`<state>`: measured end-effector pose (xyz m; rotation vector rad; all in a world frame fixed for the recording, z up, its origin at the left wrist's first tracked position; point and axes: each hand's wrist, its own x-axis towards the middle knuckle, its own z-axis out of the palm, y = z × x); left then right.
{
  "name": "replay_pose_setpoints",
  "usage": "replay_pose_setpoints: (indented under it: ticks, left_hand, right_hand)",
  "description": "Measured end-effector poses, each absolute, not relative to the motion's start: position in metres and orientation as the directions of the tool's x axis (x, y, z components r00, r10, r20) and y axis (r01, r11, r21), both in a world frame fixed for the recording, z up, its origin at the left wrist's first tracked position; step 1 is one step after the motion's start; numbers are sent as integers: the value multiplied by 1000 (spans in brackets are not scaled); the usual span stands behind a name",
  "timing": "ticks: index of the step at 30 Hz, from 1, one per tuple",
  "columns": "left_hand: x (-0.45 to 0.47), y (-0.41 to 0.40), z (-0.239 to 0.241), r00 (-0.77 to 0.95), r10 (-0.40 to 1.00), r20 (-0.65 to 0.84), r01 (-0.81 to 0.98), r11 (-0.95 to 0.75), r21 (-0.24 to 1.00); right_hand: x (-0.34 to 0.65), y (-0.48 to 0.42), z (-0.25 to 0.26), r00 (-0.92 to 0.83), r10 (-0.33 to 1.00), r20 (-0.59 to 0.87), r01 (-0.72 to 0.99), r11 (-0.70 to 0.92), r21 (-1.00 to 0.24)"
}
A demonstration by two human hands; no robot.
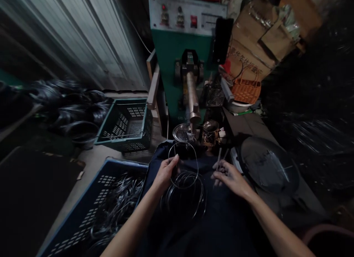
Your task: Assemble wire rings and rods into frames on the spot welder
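My left hand [169, 171] pinches the left side of a metal wire ring [197, 164], which stands upright above my lap. Several more wire rings [205, 201] lie loosely on the dark cloth over my lap, just below it. To the right, my right hand [226, 177] is closed around a slim grey metal piece with two prongs [219, 155] pointing up; its exact kind is unclear in the dim light. Ahead of both hands, a green machine [174, 46] holds out a thick metal arm [191, 92]. Small metal parts [190, 137] sit under that arm.
On my left, a blue crate [110, 161] holds many bent wires [118, 201]. Behind it stands a green crate [124, 141], with wire coils [72, 102] beyond. A round dark lid-like disc [269, 164] lies right, near an orange basket [246, 91] and cardboard boxes [249, 39].
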<state>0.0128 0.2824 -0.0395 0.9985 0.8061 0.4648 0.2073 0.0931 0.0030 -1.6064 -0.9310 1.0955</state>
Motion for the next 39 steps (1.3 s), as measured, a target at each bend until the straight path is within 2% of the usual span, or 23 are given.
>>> replay_pose_setpoints:
  ticks: [4, 9, 12, 14, 16, 20, 24, 28, 39]
  left_hand:
    - [9, 278, -30, 595, 659, -460, 55, 538, 841]
    - [11, 278, -29, 593, 650, -476, 61, 553, 831]
    - [11, 279, -35, 600, 634, -489, 68, 568, 820]
    - [11, 279, -36, 597, 628, -500, 73, 579, 812]
    - [12, 279, -36, 596, 625, -505, 80, 580, 811]
    - [19, 277, -35, 628, 603, -492, 87, 574, 814]
    - [23, 273, -38, 656, 597, -462, 63, 567, 821]
    - [21, 270, -39, 684, 588, -432, 29, 569, 822]
    - [20, 267, -33, 719, 573, -394, -46, 605, 795]
  right_hand:
    - [190, 97, 14, 363, 896, -256, -13, -270, -963]
    - [188, 101, 22, 320, 893, -317, -137, -287, -948]
    - [191, 99, 27, 360, 890, -280, -134, -248, -959]
    - [195, 96, 34, 447, 872, -199, -35, -205, -978]
    - [199, 92, 42, 463, 882, -84, 138, -166, -976]
    - [203, 91, 38, 115, 992, 59, 534, -12, -845]
    - [199, 103, 17, -116, 988, 105, 777, 156, -609]
    - [196, 116, 11, -218, 970, 104, 856, 241, -457]
    - [201, 130, 15, -263, 955, 137, 897, 295, -330]
